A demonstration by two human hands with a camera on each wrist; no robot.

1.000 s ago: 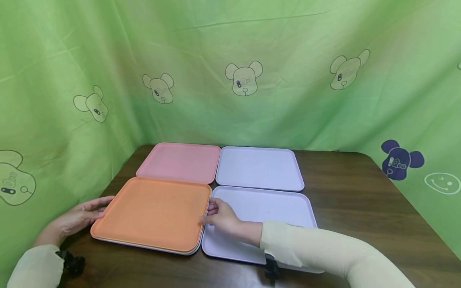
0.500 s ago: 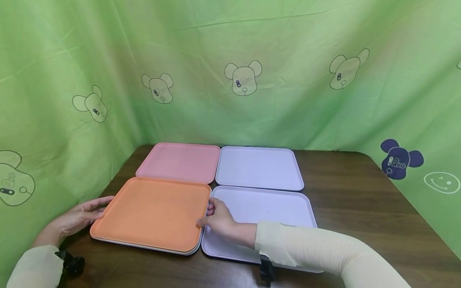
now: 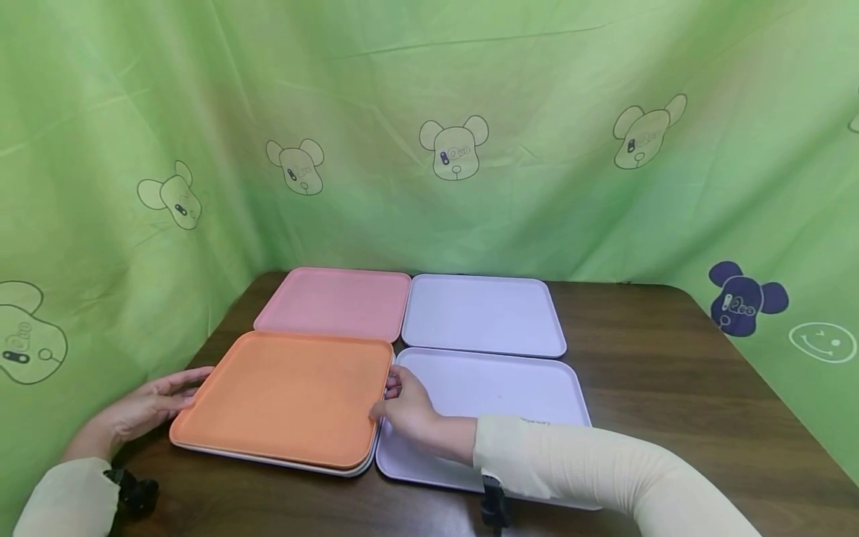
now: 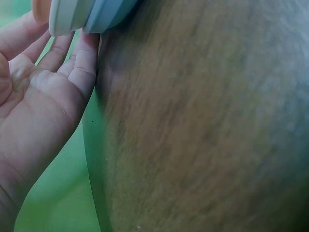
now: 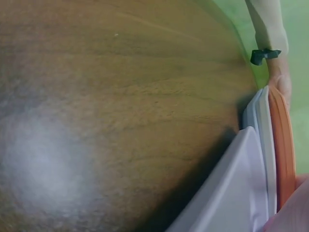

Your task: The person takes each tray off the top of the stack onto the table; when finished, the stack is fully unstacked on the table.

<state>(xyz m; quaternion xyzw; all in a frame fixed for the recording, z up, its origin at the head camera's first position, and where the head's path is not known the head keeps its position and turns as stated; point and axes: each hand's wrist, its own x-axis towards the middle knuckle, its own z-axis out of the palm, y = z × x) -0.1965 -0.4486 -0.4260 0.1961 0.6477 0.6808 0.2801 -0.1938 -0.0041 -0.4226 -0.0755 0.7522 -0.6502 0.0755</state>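
An orange tray (image 3: 282, 399) tops a stack at the table's front left. Under it show the edges of a white tray (image 4: 72, 14) and a blue-grey tray (image 4: 108, 12). My left hand (image 3: 144, 406) touches the stack's left side, its fingers mostly straight and the palm facing the edge. On the opposite side, my right hand (image 3: 416, 410) holds the orange tray's edge, thumb at the rim and fingers curled beside it. Its forearm crosses over a lavender tray (image 3: 496, 388) lying right of the stack. In the right wrist view only part of the right hand (image 5: 294, 212) shows.
Behind the stack lies a pink tray (image 3: 338, 306), with another pale lavender tray (image 3: 483, 313) to its right. All rest on a dark wooden table (image 3: 671, 403). A green curtain (image 3: 376, 216) printed with bear heads hangs around the back and sides.
My right thumb has shifted slightly left over the orange tray's rim, and the right forearm has moved a little left. The left hand and the trays stay nearly in place.
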